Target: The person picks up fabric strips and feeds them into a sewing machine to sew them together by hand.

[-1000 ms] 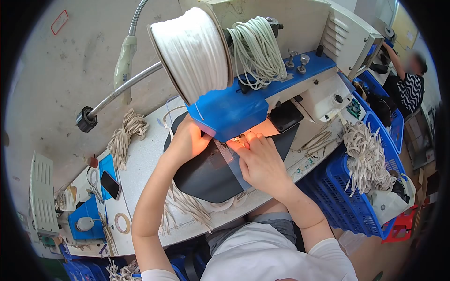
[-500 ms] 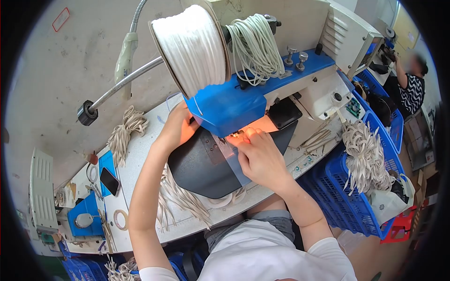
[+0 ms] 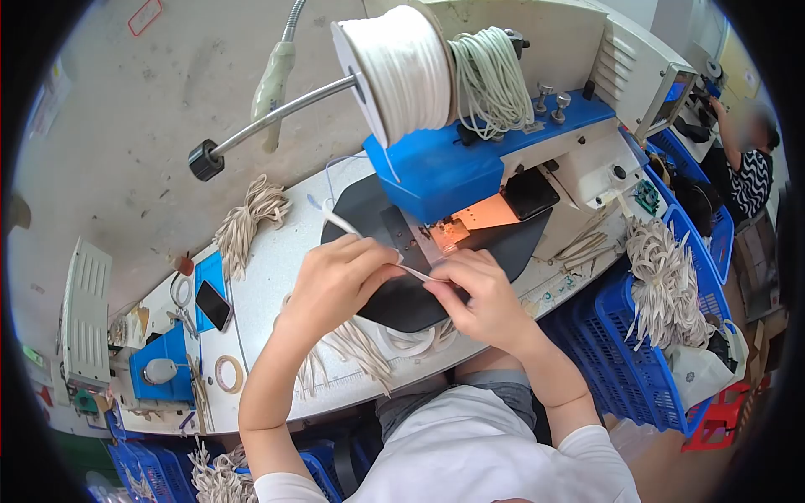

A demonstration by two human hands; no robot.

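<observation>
Between my two hands a narrow white strap [image 3: 416, 273] is pulled taut, in front of the sewing machine's head. My left hand [image 3: 342, 278] pinches it, and a loose curved end rises behind that hand over the black work plate [image 3: 394, 308]. My right hand [image 3: 478, 292] grips the other side between thumb and fingers, near the plate's right half. Just beyond the hands sits the blue machine head [image 3: 436, 180], its lit sewing area [image 3: 453, 230] glowing orange. Both hands are closed, held above the plate.
A large spool of white cord [image 3: 402, 75] and a coil of pale cord [image 3: 490, 84] hang above the machine. Bundles of straps lie on the table [image 3: 251, 214] and over a blue basket [image 3: 667, 281] at right. A phone [image 3: 214, 305] and tape roll [image 3: 228, 374] lie left. Another person [image 3: 750, 172] sits far right.
Both hands have come away from the machine head toward my body, the left one moving right and down. The strap now shows stretched between them. The view has shifted slightly.
</observation>
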